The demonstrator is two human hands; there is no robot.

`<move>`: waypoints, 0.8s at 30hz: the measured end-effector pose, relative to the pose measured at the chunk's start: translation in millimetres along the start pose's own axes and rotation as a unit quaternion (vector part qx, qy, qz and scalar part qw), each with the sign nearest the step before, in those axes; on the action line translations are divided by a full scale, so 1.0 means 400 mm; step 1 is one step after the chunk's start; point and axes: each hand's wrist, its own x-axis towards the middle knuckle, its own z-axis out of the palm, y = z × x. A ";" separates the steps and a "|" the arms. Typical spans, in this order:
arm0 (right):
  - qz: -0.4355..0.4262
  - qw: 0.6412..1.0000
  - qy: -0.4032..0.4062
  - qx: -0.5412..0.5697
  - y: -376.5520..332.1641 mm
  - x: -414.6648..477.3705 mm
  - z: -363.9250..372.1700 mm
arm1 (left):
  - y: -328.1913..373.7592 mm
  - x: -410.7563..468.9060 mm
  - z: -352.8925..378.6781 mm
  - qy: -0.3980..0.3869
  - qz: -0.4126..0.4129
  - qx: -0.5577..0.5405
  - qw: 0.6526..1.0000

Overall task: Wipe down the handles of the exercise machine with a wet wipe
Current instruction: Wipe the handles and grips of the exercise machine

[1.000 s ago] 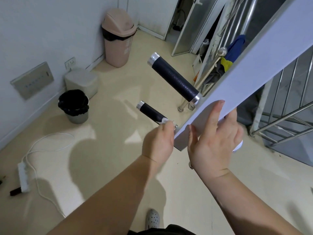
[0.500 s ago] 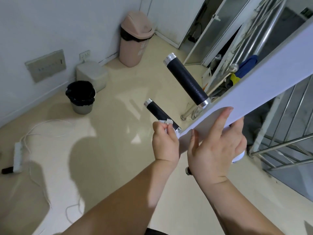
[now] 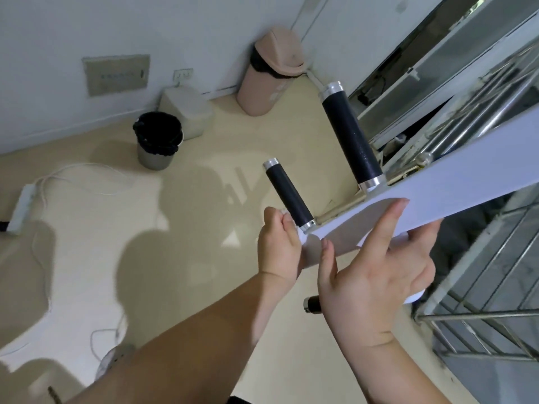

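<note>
Head view, left side first: what is different about the left hand from a second ago?

It has slid down the lower handle. A second ago it covered the near end of the black grip. Now the whole grip is bare and the hand sits beside the silver collar at the base. Its fingers are curled round the wet wipe, and only a white scrap of it shows, against the end of the white bar.

So that grip is done?

One pass of it, I judge. The upper handle is touched by neither hand and stands well apart from the wipe, so it likely comes next.

And the right hand?

Same job as before. The forefinger lies flat on the bar's face, the other fingers hook behind its lower edge, and the thumb stands free. It is steadying the bar.

What lies around?

On the floor at far left is a power strip. Next come a black-lined bin, a grey bin behind it and a pink swing-lid bin in the corner, all well away. The tip of a third handle peeps out beside the right wrist, and a metal railing stands at right.

Anything in the way?

Nothing lies between the wipe and the upper handle. A white rounded object shows under the right palm, and I cannot tell what it is.
</note>
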 end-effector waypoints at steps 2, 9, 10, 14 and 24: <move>-0.019 1.000 0.003 -0.004 0.007 -0.007 -0.001 | 0.023 0.034 -0.007 0.028 -0.001 -0.038 0.999; -0.029 1.000 0.005 0.009 0.015 -0.017 -0.002 | 0.039 0.099 0.009 0.087 0.020 -0.038 0.995; -0.029 1.000 0.003 0.009 0.020 -0.012 0.001 | 0.024 0.068 0.016 0.047 0.021 -0.029 0.998; -0.032 0.999 -0.003 0.007 0.033 -0.005 0.005 | 0.004 0.050 0.022 0.004 0.053 -0.003 0.999; -0.029 1.000 -0.001 0.000 0.040 0.002 0.013 | -0.022 0.102 0.012 0.015 0.297 0.167 0.940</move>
